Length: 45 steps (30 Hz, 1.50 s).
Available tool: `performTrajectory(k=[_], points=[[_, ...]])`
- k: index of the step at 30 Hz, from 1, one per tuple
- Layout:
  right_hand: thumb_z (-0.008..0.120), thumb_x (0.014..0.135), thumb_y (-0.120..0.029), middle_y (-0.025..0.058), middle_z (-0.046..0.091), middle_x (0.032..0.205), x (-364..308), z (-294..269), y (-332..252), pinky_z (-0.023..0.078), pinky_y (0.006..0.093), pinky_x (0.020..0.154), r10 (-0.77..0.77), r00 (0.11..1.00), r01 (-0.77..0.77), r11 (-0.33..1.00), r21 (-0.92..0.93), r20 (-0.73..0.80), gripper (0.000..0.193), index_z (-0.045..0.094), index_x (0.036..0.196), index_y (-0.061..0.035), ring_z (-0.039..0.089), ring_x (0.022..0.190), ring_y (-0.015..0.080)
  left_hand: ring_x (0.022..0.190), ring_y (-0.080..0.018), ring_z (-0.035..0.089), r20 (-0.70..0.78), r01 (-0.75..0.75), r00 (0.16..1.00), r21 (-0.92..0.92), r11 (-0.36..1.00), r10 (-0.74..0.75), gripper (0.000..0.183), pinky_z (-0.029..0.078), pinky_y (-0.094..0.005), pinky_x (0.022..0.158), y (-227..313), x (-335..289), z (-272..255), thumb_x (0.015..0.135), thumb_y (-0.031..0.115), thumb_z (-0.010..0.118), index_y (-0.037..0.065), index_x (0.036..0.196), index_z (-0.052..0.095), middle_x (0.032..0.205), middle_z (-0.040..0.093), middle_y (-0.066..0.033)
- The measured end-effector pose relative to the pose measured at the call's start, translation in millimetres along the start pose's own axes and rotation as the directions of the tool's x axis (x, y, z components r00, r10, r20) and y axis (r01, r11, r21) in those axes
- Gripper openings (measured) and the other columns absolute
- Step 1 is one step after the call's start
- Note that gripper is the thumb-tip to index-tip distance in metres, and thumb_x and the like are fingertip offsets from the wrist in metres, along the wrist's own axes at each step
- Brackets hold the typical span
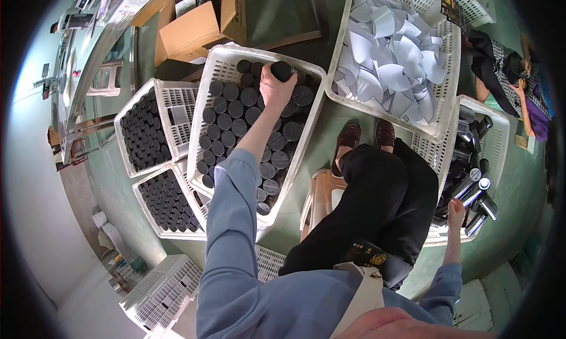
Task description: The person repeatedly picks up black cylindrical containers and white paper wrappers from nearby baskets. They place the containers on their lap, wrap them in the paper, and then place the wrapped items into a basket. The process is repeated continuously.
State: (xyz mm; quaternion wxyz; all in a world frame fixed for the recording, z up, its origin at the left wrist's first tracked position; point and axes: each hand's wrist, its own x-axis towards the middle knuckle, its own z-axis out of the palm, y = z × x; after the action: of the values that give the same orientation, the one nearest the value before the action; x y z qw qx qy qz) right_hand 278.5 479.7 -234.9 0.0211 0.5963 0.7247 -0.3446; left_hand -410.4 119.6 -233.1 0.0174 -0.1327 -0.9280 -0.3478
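My left hand (277,90) is closed around a black cylinder (283,71) at the far end of a white plastic crate (318,79). Rows of similar black cylinders (238,127) stand on end in that crate, their round tops up. Out to the right, my right hand (456,213) hangs over another white crate (502,139), its fingers curled. Whether they grip anything is too small to make out. Beside it, shiny black tubes (463,188) lie jumbled in that crate, a few with silvery parts (484,184).
A white crate (451,73) of curved white sheets (392,50) stands ahead. Two crates of small black cylinders (144,126) (168,204) sit at left. A cardboard box (191,32), a stool (321,200) and stacked crates (162,292) are around me. Another person (513,73) is at far right.
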Motion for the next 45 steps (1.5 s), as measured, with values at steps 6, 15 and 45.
performTrajectory(k=[6,15,45], points=[[0.071,0.081,-0.020,-0.0004,0.060,0.083,35.5,6.6,111.9,0.041,0.0259,0.056,0.147,0.980,-0.124,0.978,0.167,-0.137,0.034,0.065,0.110,-0.0023,0.052,0.068,0.0073,0.112,-0.0392,0.060,0.116,0.047,0.992,0.077,0.996,-0.055,0.071,0.049,-0.0455,0.096,-16.9,-4.5,37.4,0.068,0.031,0.083,0.001,0.124,0.052,0.120,0.060,-0.0209],[0.075,0.072,-0.050,0.0293,0.060,0.123,52.7,36.3,7.7,0.045,0.0470,0.101,0.372,0.900,-0.410,0.900,-0.150,-0.229,0.083,0.052,0.130,0.0044,0.058,0.120,0.0408,0.123,-0.0388,0.055,0.273,0.000,0.960,0.214,0.977,-0.060,0.085,0.044,-0.0426,0.104,-15.3,-7.9,43.9,0.076,0.045,0.078,-0.004,0.138,0.047,0.133,0.057,-0.0245],[0.090,0.062,-0.034,0.0226,0.059,0.125,59.3,66.3,-16.3,0.050,0.0424,0.096,0.418,0.859,-0.324,0.890,0.320,-0.295,0.093,0.041,0.134,0.0003,0.061,0.113,0.0337,0.129,-0.0352,0.051,0.752,-0.535,0.327,-0.352,0.768,0.572,0.043,0.033,-0.0521,0.110,259.5,-266.5,-125.3,0.075,0.022,0.079,0.002,0.111,0.067,0.126,0.062,-0.0132]])
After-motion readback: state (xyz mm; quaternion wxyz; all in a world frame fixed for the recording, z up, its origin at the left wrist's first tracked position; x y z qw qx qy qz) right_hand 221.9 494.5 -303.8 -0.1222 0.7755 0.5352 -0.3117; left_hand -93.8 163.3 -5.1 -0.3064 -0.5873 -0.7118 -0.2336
